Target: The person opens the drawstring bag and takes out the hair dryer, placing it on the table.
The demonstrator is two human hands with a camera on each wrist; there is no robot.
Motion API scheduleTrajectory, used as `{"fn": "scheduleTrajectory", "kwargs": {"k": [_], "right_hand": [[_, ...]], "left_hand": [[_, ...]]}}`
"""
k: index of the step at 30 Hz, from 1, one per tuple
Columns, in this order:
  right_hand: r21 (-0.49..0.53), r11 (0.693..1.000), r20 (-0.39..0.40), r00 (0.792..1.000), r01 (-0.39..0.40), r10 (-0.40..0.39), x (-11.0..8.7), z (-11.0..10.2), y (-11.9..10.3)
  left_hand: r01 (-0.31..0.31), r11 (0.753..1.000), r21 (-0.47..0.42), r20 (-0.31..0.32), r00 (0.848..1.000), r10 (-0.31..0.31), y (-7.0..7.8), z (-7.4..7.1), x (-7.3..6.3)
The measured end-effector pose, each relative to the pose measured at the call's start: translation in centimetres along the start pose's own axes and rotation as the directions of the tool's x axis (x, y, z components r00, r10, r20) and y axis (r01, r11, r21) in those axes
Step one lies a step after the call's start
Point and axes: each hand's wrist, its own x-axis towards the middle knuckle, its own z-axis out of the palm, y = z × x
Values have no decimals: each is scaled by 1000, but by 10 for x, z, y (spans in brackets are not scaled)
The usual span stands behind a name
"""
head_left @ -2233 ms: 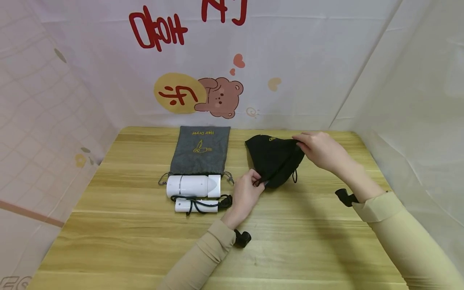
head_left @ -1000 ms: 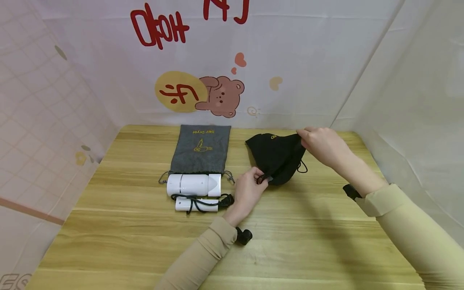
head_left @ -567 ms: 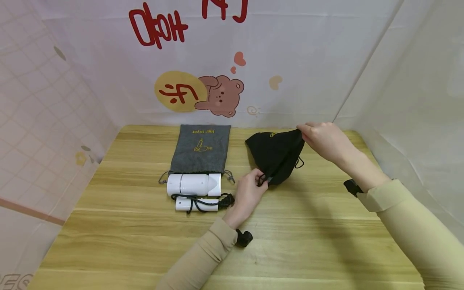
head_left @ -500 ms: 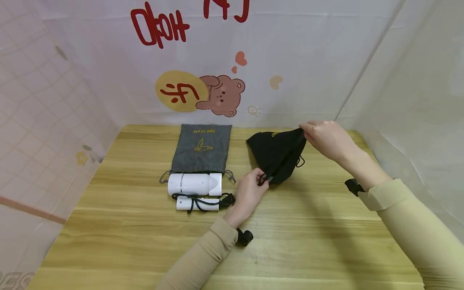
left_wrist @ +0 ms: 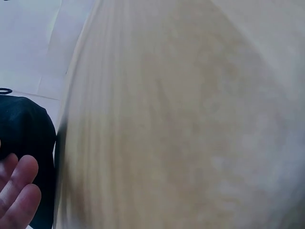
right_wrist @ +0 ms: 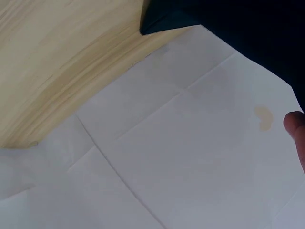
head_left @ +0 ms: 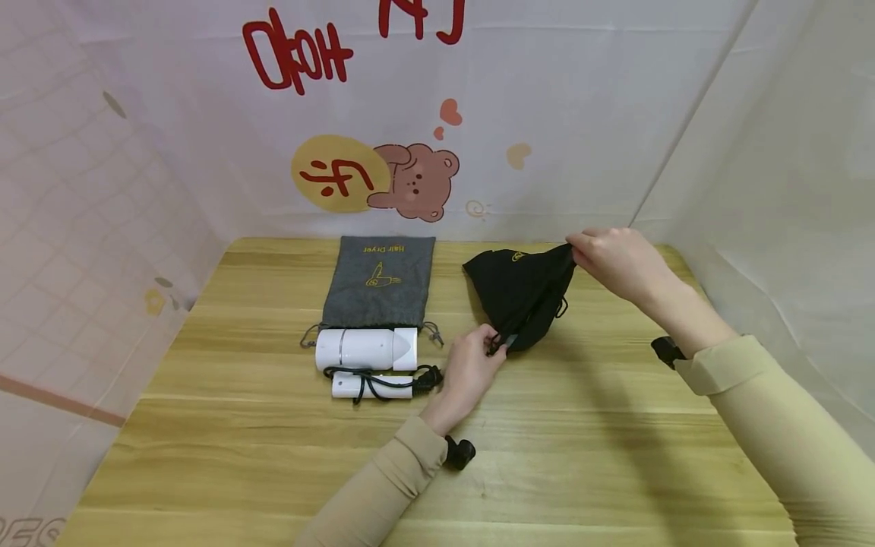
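A black drawstring pouch with a small yellow print is stretched between both hands at the back right of the table. My left hand pinches the near edge of its mouth, close to the tabletop. Higher up, my right hand pinches the opposite edge and holds it raised, so the mouth stands parted toward me. A loop of cord hangs at the pouch's right side. In the left wrist view, fingertips lie against the dark cloth. The right wrist view catches one fingertip at the pouch's edge.
Left of the hands, a folded white hair dryer lies with its black cord bundled over the handle. Behind it lies a flat grey drawstring bag printed "Hair Dryer". A white printed cloth hangs along the table's back edge.
My right hand has lifted its edge of the pouch higher and slightly right, drawing the cloth tauter. My left hand keeps its pinch in nearly the same spot. The hair dryer and grey bag stay put.
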Motion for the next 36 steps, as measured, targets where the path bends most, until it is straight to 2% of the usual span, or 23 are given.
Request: {"fn": "scheduleTrajectory", "kwargs": {"k": [2, 7, 10, 14, 21, 28, 36], "right_hand": [[19, 1000, -17, 1000, -11, 11, 1, 2, -1], [150, 982, -55, 991, -113, 122, 4, 4, -6], [209, 965, -38, 985, -157, 169, 4, 4, -11], [242, 959, -31, 987, -145, 157, 2, 7, -19], [282, 954, -49, 991, -103, 121, -4, 13, -35], [304, 944, 8, 991, -127, 131, -15, 18, -48], [274, 952, -38, 988, -137, 153, -28, 24, -54]], "left_hand": [[-2, 1000, 7, 7, 1000, 2, 1, 0, 0], [2, 1000, -3, 12, 1000, -2, 5, -3, 4], [7, 1000, 5, 3, 1000, -7, 7, -5, 6], [-3, 1000, 2, 16, 1000, 3, 8, -5, 5], [-65, 998, 18, 126, 990, 62, 6, -3, 3], [-38, 999, 35, 179, 983, 31, 0, -9, 1], [-10, 1000, -3, 183, 983, 10, -2, -18, -2]]}}
